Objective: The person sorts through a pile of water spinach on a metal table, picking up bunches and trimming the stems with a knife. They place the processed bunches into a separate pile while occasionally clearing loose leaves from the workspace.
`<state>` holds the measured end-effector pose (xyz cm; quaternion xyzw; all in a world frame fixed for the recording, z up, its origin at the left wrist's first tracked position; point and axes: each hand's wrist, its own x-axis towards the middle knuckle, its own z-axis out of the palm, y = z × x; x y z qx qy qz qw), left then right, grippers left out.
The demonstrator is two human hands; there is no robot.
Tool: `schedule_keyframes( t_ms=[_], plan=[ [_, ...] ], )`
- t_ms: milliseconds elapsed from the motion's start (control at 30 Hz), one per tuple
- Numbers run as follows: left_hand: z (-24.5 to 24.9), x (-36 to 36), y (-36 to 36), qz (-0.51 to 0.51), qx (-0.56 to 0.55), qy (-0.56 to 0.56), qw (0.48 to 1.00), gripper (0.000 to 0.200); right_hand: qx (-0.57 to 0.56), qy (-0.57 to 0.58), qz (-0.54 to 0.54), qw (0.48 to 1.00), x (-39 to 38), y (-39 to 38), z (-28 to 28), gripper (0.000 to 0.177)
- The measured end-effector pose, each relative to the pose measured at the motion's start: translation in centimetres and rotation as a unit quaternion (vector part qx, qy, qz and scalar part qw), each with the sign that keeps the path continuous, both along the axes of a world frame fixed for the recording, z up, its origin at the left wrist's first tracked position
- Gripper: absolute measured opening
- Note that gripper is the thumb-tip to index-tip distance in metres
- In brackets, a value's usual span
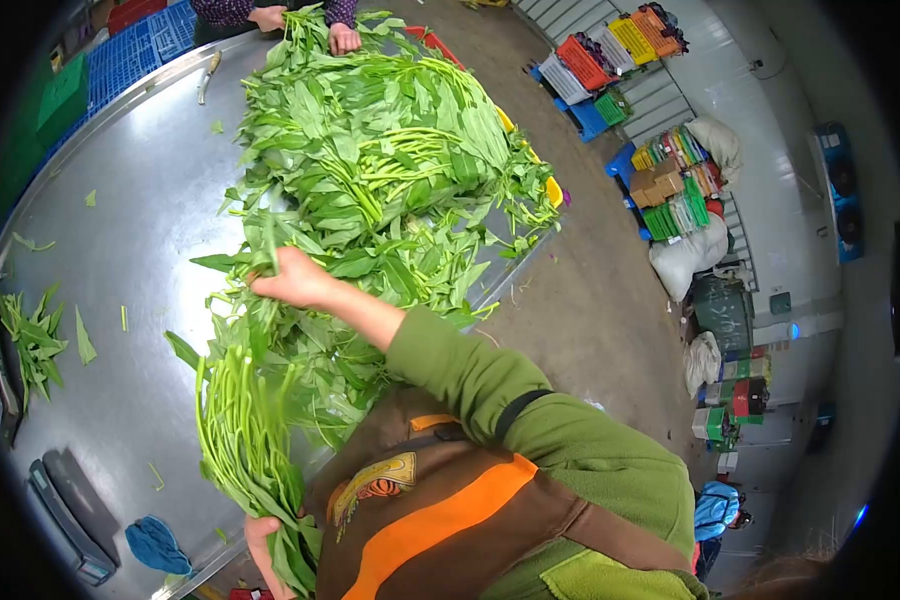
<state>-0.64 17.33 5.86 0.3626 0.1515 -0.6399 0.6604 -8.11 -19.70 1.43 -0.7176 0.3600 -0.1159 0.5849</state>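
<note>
At the bottom, my left hand [262,545] is closed around a bundle of water spinach [245,430], its pale green stems fanned upward and its leaves hanging below the hand. Further up, my right hand [292,280] is closed on a leafy sprig of water spinach at the near side of a large heap [370,150]. Loose leaves and stems lie below and around this hand. The heap rests on a metal table [150,240]; some of the fingers on both hands are hidden by leaves.
Another person's hands [342,39] touch the heap's far end. A knife [208,78], a small leaf pile [32,340], a blue cloth [157,545] and a dark grey bar-shaped object [70,520] lie on the table. Crates [585,62] and sacks [690,255] line the wall.
</note>
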Motion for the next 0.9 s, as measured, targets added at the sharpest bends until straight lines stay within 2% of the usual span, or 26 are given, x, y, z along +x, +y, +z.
schedule_keyframes(
  t_ms=[67,100,133,200,233,300,367,400,433,467,533,600,633,667,733,767,800,833,867,900],
  plan=[
    [-1.5,1.4,0.3,-0.140,-0.069,-0.015,0.988,0.067,0.142,0.016,0.044,0.989,-1.5,0.0,0.9,0.032],
    [0.0,1.3,-0.9,-0.136,-0.048,-0.003,0.990,0.072,0.195,0.060,0.105,0.973,-2.0,0.7,1.2,0.030],
    [-0.7,1.5,-1.0,-0.134,-0.052,-0.006,0.990,0.072,0.246,0.104,0.162,0.950,-2.4,1.9,1.2,0.029],
    [-3.0,2.4,-1.4,-0.227,-0.055,-0.157,0.960,0.077,0.348,-0.004,0.254,0.903,-2.9,4.6,0.2,0.028],
    [-3.4,2.9,-1.2,-0.260,-0.049,-0.217,0.940,0.080,0.344,-0.006,0.257,0.903,-2.7,4.1,0.2,0.028],
    [-3.0,3.6,-1.0,-0.262,-0.053,-0.240,0.933,0.079,0.349,-0.067,0.090,0.930,-3.1,2.7,0.7,0.028],
    [-1.5,4.2,-0.9,-0.265,-0.048,-0.269,0.925,0.076,0.343,-0.122,-0.019,0.931,-4.0,-0.4,1.9,0.029],
    [-1.8,4.7,-0.3,-0.259,-0.030,-0.267,0.928,0.076,0.336,-0.098,-0.053,0.935,-4.4,-1.4,4.0,0.027],
    [-2.8,5.3,0.4,-0.256,-0.021,-0.284,0.924,0.075,0.369,-0.130,-0.041,0.919,-5.0,-2.3,4.4,0.028],
    [-3.3,5.8,0.4,-0.253,-0.020,-0.305,0.918,0.073,0.424,-0.221,0.035,0.878,-5.4,-3.4,2.9,0.030],
    [-2.2,5.7,-0.6,-0.230,-0.013,-0.309,0.923,0.072,0.427,-0.207,0.045,0.879,-5.9,-2.8,3.7,0.029],
    [-1.8,5.8,-1.4,-0.213,-0.015,-0.311,0.926,0.070,0.253,0.005,0.095,0.963,-4.9,-1.0,4.2,0.047],
    [-1.8,5.9,-1.6,-0.216,-0.014,-0.332,0.918,0.068,-0.089,0.177,0.192,0.961,-4.8,-0.3,2.9,0.069],
    [-1.7,6.0,-1.8,-0.220,-0.012,-0.352,0.910,0.067,-0.233,0.266,0.260,0.899,-5.7,0.8,1.8,0.088],
    [-1.4,6.4,-2.1,-0.233,-0.014,-0.369,0.900,0.064,-0.332,0.211,0.208,0.895,-5.6,1.3,3.0,0.084],
    [-1.1,6.5,-2.3,-0.243,-0.018,-0.386,0.890,0.062,-0.330,0.211,0.210,0.896,-5.1,1.4,4.0,0.084],
    [-1.0,6.5,-2.3,-0.255,-0.022,-0.402,0.879,0.059,-0.149,0.093,0.160,0.971,-4.4,1.6,5.9,0.076],
    [-0.8,6.4,-2.4,-0.258,-0.022,-0.401,0.879,0.059,0.039,-0.030,0.099,0.994,-3.8,1.8,7.5,0.067],
    [-0.6,6.3,-2.7,-0.266,-0.018,-0.404,0.875,0.058,0.039,-0.031,0.094,0.994,-3.2,2.5,8.8,0.067],
    [-0.4,6.1,-3.1,-0.273,-0.014,-0.407,0.872,0.056,-0.076,-0.042,0.119,0.989,-2.3,3.5,9.6,0.053]
  ],
)
